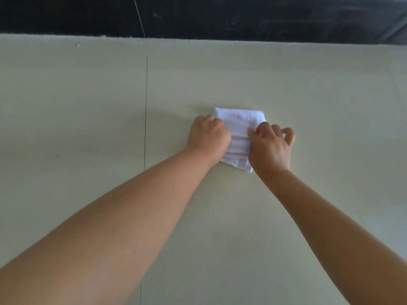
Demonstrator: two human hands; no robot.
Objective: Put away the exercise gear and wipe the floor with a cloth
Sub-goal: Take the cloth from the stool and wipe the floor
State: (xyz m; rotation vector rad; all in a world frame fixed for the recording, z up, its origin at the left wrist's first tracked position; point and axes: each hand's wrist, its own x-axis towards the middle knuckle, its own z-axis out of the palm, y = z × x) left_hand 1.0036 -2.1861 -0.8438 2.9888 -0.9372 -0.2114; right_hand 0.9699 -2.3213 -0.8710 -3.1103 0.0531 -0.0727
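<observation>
A folded white cloth (239, 128) lies flat on the pale green-beige floor (88, 106), a little right of centre. My left hand (208, 136) presses on the cloth's left edge with the fingers curled around it. My right hand (272, 146) grips the right edge, pinching the folds, with the little finger lifted. Both forearms stretch forward from the bottom of the view. The lower part of the cloth is hidden between my hands. No exercise gear is in view.
A thin dark seam (145, 111) runs front to back through the floor, left of my hands. A black band (220, 16), a skirting or wall base, borders the floor along the far edge.
</observation>
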